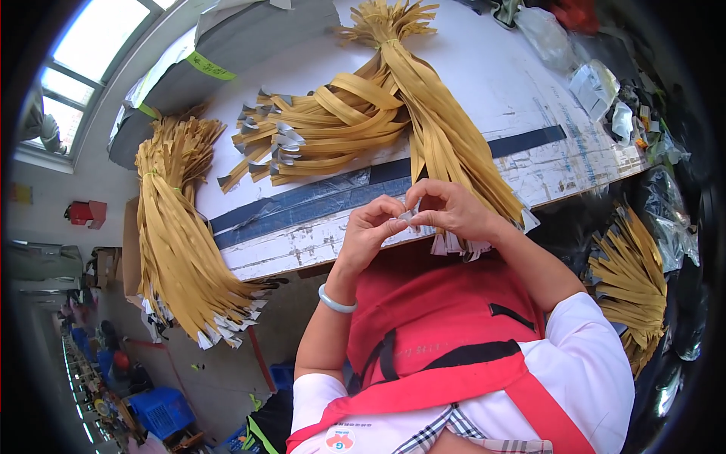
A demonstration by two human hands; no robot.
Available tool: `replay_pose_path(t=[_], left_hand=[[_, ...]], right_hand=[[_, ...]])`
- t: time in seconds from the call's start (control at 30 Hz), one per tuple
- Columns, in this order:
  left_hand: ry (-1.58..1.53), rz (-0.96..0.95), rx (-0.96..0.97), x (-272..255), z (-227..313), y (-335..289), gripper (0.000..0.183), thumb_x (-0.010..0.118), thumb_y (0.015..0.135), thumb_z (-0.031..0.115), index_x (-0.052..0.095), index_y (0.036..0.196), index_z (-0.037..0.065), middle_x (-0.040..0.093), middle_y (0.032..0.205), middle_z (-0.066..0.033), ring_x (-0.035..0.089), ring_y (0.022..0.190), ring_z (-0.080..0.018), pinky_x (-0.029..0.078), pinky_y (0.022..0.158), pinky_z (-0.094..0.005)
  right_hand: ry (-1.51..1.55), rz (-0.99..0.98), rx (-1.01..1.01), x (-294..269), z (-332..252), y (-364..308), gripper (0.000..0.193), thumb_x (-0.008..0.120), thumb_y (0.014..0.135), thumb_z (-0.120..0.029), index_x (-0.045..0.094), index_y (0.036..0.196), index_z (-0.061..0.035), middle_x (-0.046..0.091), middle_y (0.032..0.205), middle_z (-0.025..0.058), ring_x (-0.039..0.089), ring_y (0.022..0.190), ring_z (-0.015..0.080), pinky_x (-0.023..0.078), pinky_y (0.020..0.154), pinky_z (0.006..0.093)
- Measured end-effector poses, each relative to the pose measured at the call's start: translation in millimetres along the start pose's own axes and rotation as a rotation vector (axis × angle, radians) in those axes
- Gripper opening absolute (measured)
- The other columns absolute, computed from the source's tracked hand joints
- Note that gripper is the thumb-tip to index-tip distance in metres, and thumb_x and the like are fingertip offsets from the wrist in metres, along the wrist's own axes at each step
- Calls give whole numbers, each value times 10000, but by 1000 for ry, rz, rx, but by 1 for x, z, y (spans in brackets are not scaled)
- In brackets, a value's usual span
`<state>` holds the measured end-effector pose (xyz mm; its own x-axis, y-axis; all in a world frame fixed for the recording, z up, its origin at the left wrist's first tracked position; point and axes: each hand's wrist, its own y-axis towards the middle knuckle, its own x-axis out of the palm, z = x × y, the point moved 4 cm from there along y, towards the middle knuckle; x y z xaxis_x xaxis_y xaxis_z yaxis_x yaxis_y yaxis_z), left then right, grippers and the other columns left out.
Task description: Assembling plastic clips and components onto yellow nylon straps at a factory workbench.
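Just past the table's front edge, my left hand and my right hand meet fingertip to fingertip. Both pinch a small whitish-grey piece, mostly covered by the fingers; it looks like a paper or tape tab. Right behind my hands, a tied bundle of long mustard-yellow strips, like zipper tapes, runs across the table, its white-tipped ends hanging over the edge beside my right wrist. A looser pile of folded yellow strips with grey tips lies to its left.
Another tied bundle of strips hangs over the table's left end. Dark blue bands cross the white tabletop. Plastic bags and scraps crowd the far right. More strips sit low at right; a blue crate stands on the floor.
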<state>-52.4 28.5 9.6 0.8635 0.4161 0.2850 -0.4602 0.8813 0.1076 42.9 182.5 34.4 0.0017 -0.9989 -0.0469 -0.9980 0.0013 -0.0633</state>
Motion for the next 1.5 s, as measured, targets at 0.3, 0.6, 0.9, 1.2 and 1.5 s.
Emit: replay_pose_path(t=[0.3,0.6,0.9,1.2,1.5], left_hand=[[-98,2,-77,-2,-15,2,52,711,883,13,664,904,3,645,957,-43,605,906,-136,477,864,-268],[-299,98,-98,-12,-32,0,74,712,886,16,659,936,28,652,955,-25,616,879,-114,491,820,-253],[-342,60,-124,-7,-26,-1,113,726,874,17,657,962,33,656,969,-29,622,905,-122,494,864,-270],[110,371,-119,11,-7,-8,156,686,858,-82,597,917,33,617,900,-27,642,812,-159,553,685,-257],[259,309,44,11,12,-23,267,650,875,-101,603,1108,21,527,1060,-52,614,760,-93,585,646,-225]], right_hand=[[-55,-130,143,-5,-3,11,218,771,876,-141,601,972,-45,644,867,-1,600,761,64,488,675,221],[86,-140,150,-5,17,19,205,765,870,-122,619,966,-15,672,855,27,606,768,83,504,706,239],[-21,-186,101,-4,7,16,161,757,870,-104,638,933,-15,636,809,3,604,769,89,498,701,247],[-258,184,-102,11,4,10,115,692,877,-58,585,883,-19,601,823,38,613,707,145,477,596,272],[-356,165,-440,9,-3,4,78,665,886,12,638,951,-19,598,918,89,629,810,215,511,724,308]])
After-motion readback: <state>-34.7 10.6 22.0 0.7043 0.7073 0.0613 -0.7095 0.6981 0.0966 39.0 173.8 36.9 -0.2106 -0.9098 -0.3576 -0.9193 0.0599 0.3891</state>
